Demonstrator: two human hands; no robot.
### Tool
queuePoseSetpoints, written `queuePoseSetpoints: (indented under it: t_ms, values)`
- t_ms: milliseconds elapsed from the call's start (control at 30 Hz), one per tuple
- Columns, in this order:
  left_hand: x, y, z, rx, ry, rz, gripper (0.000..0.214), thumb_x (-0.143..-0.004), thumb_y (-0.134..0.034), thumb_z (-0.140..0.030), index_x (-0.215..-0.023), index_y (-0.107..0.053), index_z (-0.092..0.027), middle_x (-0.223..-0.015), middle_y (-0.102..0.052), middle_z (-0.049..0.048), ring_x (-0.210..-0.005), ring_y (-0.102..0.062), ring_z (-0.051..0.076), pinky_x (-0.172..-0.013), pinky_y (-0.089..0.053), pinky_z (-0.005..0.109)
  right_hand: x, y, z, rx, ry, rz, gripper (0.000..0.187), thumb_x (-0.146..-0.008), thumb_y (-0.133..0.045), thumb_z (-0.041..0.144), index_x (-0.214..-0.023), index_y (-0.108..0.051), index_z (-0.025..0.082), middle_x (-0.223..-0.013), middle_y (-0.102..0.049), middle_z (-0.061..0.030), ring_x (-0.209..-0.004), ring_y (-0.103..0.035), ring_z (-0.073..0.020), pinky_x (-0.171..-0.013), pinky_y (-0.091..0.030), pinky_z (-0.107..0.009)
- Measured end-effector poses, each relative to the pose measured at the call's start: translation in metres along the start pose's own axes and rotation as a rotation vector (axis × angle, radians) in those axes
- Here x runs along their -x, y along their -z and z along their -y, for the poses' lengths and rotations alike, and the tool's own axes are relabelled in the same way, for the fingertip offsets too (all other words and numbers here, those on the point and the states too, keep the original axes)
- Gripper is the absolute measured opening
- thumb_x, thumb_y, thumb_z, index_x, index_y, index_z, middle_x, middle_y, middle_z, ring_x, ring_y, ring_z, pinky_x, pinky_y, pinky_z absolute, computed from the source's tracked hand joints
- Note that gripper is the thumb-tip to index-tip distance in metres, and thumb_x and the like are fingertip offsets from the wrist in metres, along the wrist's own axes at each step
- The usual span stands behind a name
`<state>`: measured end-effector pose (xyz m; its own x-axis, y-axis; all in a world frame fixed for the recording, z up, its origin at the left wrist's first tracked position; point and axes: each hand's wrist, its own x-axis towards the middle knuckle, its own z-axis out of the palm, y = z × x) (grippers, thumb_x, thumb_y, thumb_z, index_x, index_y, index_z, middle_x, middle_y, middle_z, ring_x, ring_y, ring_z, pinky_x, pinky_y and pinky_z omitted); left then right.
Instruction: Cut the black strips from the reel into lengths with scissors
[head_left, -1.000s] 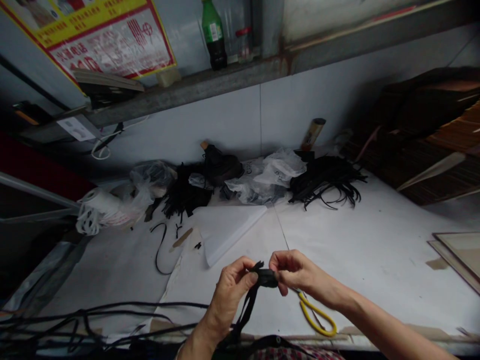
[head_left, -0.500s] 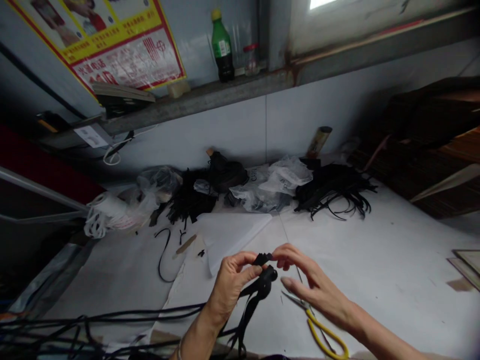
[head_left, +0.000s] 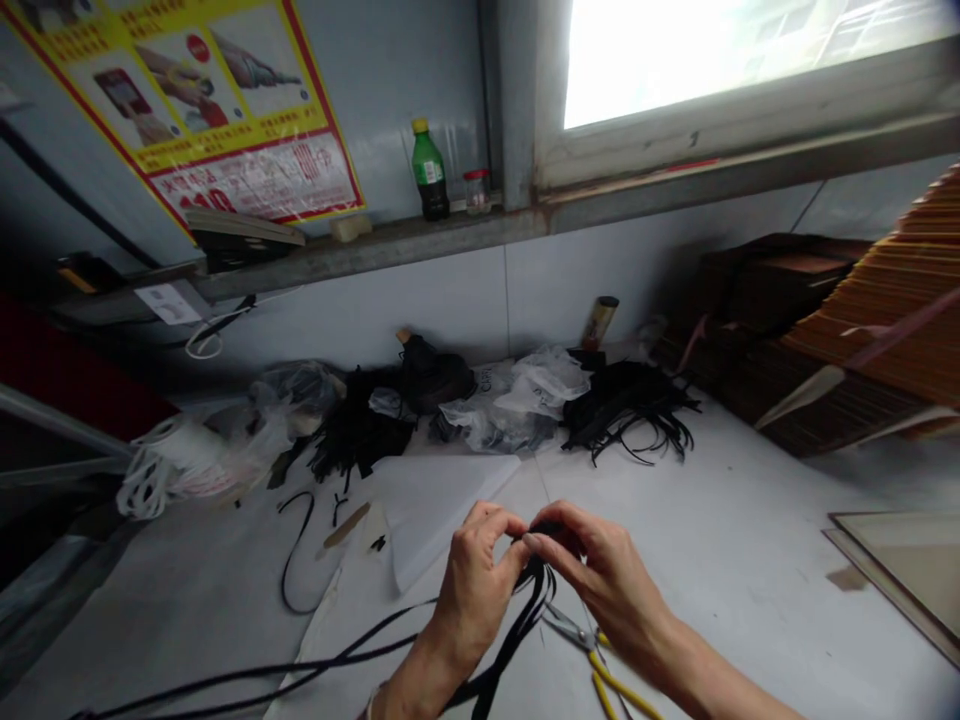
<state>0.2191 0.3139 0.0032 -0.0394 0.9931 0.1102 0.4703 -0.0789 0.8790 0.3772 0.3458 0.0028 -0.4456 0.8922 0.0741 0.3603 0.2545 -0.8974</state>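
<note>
Left hand (head_left: 474, 578): my fingers pinch black straps (head_left: 514, 638).
Right hand (head_left: 613, 572): fingers clamped likewise.
Yellow-handled scissors (head_left: 583, 637): on table (head_left: 727, 570), five o'clock from grip.

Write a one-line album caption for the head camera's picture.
The left hand and right hand pinch black straps above a white table, yellow-handled scissors lying close by.

Black straps (head_left: 516, 637): I see them narrow, flat, bundled.
Pose: pinched between left hand (head_left: 475, 577) and right hand (head_left: 609, 570), lengths trailing below.

Green bottle (head_left: 430, 172) beside red-lidded jar (head_left: 477, 194) on ledge (head_left: 409, 239)
</note>
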Motion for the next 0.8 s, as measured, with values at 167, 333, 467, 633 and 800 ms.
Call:
queuePoseSetpoints:
  t_ms: [167,333,467,633,800]
  values:
    - [-0.009,0.003,-0.017,0.267,0.011,0.15,0.019,-0.08,-0.067,-0.03,-0.092,-0.058,-0.018,-0.091,-0.061,0.0036,-0.091,-0.057,0.018,-0.084,-0.041,0.03,-0.007,0.026,0.022,0.102,0.112,0.057,0.037,-0.095,-0.045,0.049,-0.078,-0.054,0.016,-0.061,-0.048,0.0011,-0.054,-0.039,-0.0099,-0.051,-0.03,-0.021]
    - [-0.024,0.02,-0.031,0.683,0.071,0.211,0.045,-0.072,-0.073,-0.025,-0.11,-0.051,-0.018,-0.094,-0.06,0.0031,-0.091,-0.058,0.016,-0.084,-0.043,0.03,-0.016,0.082,0.05,0.177,0.163,0.101,0.036,-0.094,-0.048,0.05,-0.08,-0.054,0.017,-0.062,-0.05,0.0002,-0.056,-0.042,-0.0104,-0.05,-0.032,-0.021]
    - [-0.037,0.026,-0.048,0.657,0.024,0.201,0.048,-0.07,-0.077,-0.032,-0.109,-0.055,-0.016,-0.111,-0.058,0.0096,-0.105,-0.055,0.02,-0.092,-0.042,0.033,-0.014,0.118,0.071,-0.012,0.123,0.081,0.042,-0.088,-0.056,0.056,-0.077,-0.054,0.015,-0.061,-0.051,-0.0013,-0.055,-0.044,-0.0106,-0.049,-0.035,-0.021]
    - [-0.057,0.016,-0.092,0.77,-0.051,0.592,0.071,-0.068,-0.079,-0.032,-0.129,-0.046,-0.018,-0.118,-0.061,0.0136,-0.111,-0.056,0.021,-0.096,-0.038,0.034,-0.007,0.154,0.105,-0.14,0.113,0.09,0.036,-0.084,-0.065,0.05,-0.076,-0.057,0.015,-0.06,-0.052,-0.0012,-0.051,-0.044,-0.0087,-0.046,-0.034,-0.02]
    - [-0.057,-0.001,-0.123,0.658,-0.117,0.893,0.045,-0.079,-0.066,-0.042,-0.112,-0.059,-0.014,-0.063,-0.059,-0.0008,-0.058,-0.058,0.013,-0.073,-0.047,0.03,0.003,0.21,0.133,-0.269,0.111,-0.113,0.03,-0.077,-0.073,0.043,-0.078,-0.058,0.016,-0.056,-0.049,0.0016,-0.048,-0.043,-0.0067,-0.044,-0.031,-0.018]
